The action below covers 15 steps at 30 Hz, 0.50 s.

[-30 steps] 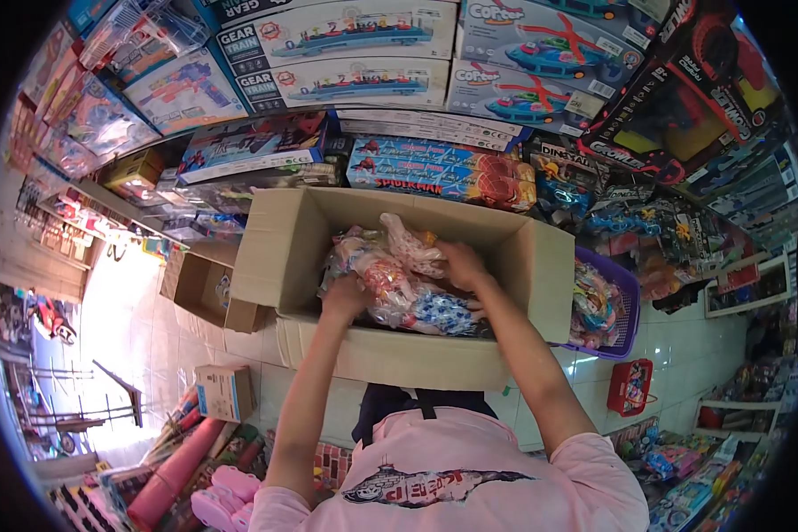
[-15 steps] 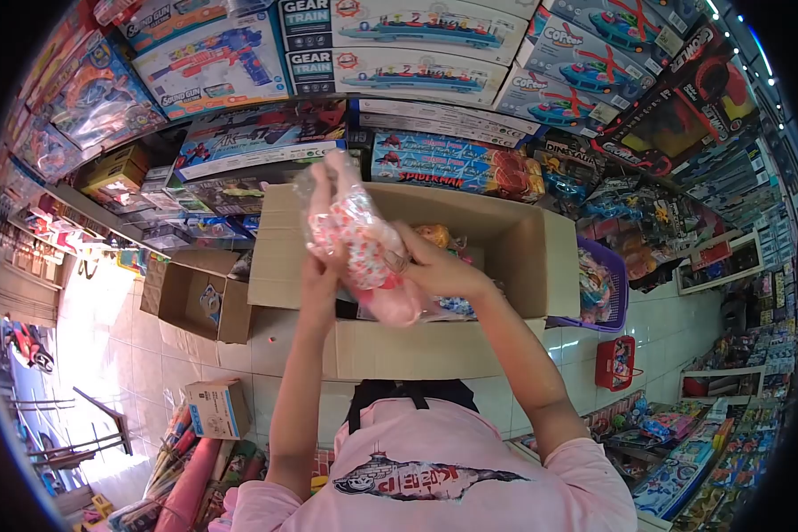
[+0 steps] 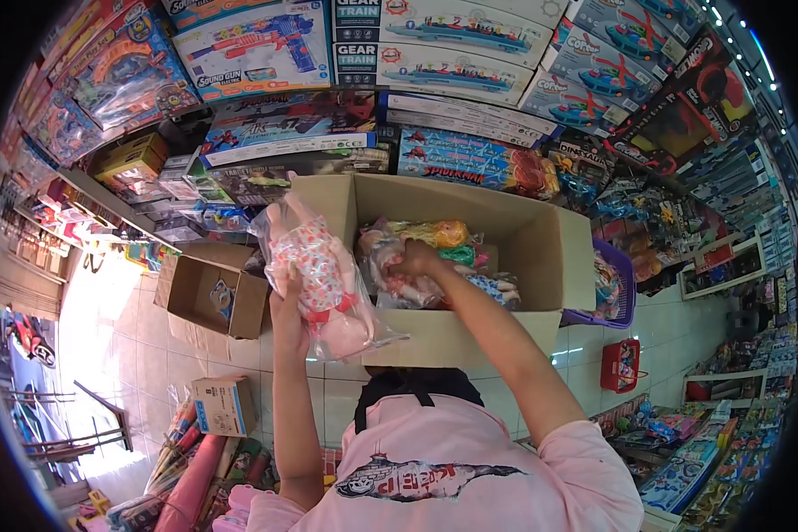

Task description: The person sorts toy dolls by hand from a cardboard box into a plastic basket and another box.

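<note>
My left hand (image 3: 289, 312) is closed around a doll in a clear plastic bag (image 3: 315, 266), outside the box at its left end. The doll wears a white dress with red and pink spots; its legs point up and its head is at the bottom. Inside the large open cardboard box (image 3: 541, 253), my right hand (image 3: 419, 259) has its fingers curled on another bagged doll (image 3: 383, 263). Beside that hand lie a doll with yellow hair (image 3: 445, 233), a green piece (image 3: 458, 254) and a blue-patterned doll (image 3: 495, 288), all in plastic.
A smaller open carton (image 3: 206, 297) stands on the floor at left. At the box's right is a purple basket (image 3: 625, 293) of bagged items; farther right, a red basket (image 3: 619, 365). Boxed toys, including a Spiderman box (image 3: 470, 160), line shelves behind the box.
The spotted-dress doll has moved left and down in my left hand, clear of the box opening. My right hand has let go of it and reached into the box onto another bagged doll.
</note>
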### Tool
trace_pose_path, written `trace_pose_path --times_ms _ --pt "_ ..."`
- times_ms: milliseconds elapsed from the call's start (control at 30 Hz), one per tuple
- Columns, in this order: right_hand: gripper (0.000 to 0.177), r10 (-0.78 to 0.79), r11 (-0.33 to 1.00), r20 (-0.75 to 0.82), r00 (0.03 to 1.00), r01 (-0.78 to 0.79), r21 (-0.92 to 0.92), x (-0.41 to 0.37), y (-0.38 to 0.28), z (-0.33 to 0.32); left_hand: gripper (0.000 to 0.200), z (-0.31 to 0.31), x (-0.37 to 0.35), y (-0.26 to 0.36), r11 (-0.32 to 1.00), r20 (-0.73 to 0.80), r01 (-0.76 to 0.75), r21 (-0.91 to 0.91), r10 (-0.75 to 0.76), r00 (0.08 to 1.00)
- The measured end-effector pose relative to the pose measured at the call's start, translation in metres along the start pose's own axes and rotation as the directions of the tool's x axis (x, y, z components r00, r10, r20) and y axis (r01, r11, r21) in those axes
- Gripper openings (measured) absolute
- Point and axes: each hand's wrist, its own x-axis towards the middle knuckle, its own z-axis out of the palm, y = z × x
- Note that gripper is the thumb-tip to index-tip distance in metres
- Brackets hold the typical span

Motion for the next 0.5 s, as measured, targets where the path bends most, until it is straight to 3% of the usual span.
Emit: trace_pose_path --times_ms 67,100,233,300,333,400,433,500 --pt "0.085 -0.095 0.991 -0.181 0.979 0.111 0.080 -0.004 0.011 -0.020 0.040 0.008 -0.005 0.001 0.999 0.088 -0.012 -0.053 0.017 0.996" --pt "0.079 0.008 0.964 -0.123 0.992 0.025 0.263 -0.012 0.013 -0.038 0.042 0.005 -0.005 -0.005 0.999 0.069 -0.007 -0.045 0.010 0.998" --pt "0.065 0.064 0.946 -0.313 0.947 0.042 0.320 -0.060 0.010 -0.082 0.046 0.002 -0.005 -0.016 0.993 0.044 -0.005 -0.117 0.010 0.999" --pt "0.051 -0.054 0.646 -0.352 0.934 0.301 0.701 -0.092 0.004 -0.097 0.050 0.010 -0.004 -0.013 0.996 0.053 0.049 -0.081 -0.044 0.998" --pt "0.051 -0.047 0.646 -0.358 0.932 0.302 0.701 -0.113 -0.008 -0.105 0.050 0.013 -0.001 -0.014 0.996 0.062 0.051 -0.080 -0.047 0.997" --pt "0.046 -0.096 0.382 -0.488 0.867 0.485 0.787 -0.156 -0.039 -0.110 0.059 0.019 0.005 -0.017 0.990 0.155 0.055 -0.129 -0.035 0.987" --pt "0.046 -0.090 0.382 -0.494 0.865 0.488 0.785 -0.167 -0.049 -0.106 0.059 0.025 0.005 -0.018 0.990 0.163 0.058 -0.128 -0.037 0.986" --pt "0.052 -0.131 0.445 -0.550 0.825 0.544 0.711 -0.181 -0.068 -0.090 0.070 0.038 0.001 -0.019 0.919 0.289 0.081 -0.386 0.038 0.957"
